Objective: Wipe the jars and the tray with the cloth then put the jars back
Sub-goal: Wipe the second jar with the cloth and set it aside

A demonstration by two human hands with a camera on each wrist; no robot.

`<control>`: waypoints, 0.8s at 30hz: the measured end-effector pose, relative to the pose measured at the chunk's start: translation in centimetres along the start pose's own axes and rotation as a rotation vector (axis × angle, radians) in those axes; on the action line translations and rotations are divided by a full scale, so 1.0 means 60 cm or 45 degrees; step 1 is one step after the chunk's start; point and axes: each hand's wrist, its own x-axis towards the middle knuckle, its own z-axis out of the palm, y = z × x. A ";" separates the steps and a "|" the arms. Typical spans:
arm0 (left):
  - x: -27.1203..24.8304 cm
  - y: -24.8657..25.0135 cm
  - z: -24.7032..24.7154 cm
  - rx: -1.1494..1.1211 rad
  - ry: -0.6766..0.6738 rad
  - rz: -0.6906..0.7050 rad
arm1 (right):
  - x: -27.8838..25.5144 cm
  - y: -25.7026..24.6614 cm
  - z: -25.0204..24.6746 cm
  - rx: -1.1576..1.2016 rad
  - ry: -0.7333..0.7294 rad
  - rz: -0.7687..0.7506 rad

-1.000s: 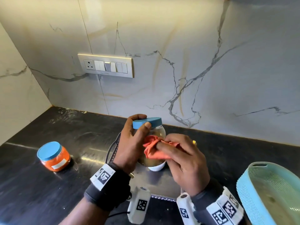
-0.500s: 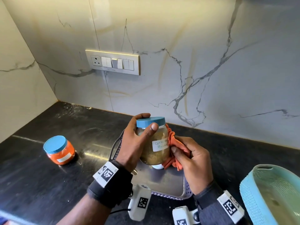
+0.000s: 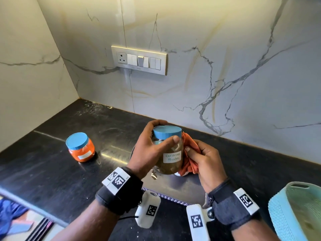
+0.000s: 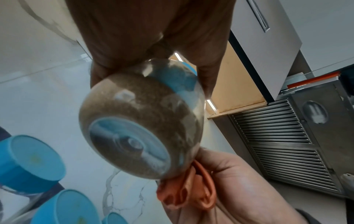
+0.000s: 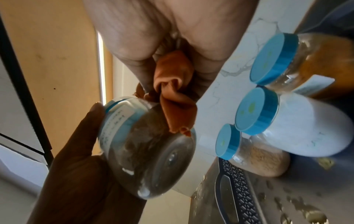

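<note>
My left hand (image 3: 163,134) grips a glass jar of brown powder (image 3: 171,159) with a blue lid and a handwritten label, holding it near the lid above the metal tray (image 3: 173,190). My right hand (image 3: 192,151) holds a bunched orange cloth (image 3: 189,164) and presses it against the jar's right side. In the left wrist view the jar's base (image 4: 138,128) faces the camera, with the cloth (image 4: 184,195) below it. In the right wrist view the cloth (image 5: 176,103) lies on the jar (image 5: 147,151). A white-filled jar (image 5: 298,128) stands with two others on the tray (image 5: 241,189).
An orange-filled jar (image 3: 80,147) with a blue lid stands on the black counter (image 3: 43,171) to the left. A light blue basket (image 3: 295,211) sits at the right front edge. A marble wall with a switch panel (image 3: 139,60) rises behind.
The cloth has moved from the jar's front round to its right side, uncovering the label. The jar has stayed in my left hand and the view has tilted down.
</note>
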 end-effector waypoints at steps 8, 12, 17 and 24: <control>-0.043 -0.006 -0.108 -0.001 0.164 -0.087 | -0.003 0.036 0.046 -0.158 -0.392 0.283; -0.078 -0.041 -0.213 0.499 0.239 -0.103 | -0.002 0.060 0.060 -0.420 -0.545 0.218; -0.114 -0.095 -0.344 0.959 0.381 -0.244 | 0.003 0.070 0.079 -0.424 -0.551 0.245; -0.109 -0.128 -0.480 1.197 0.595 -0.311 | 0.021 0.081 0.087 -0.290 -0.407 0.264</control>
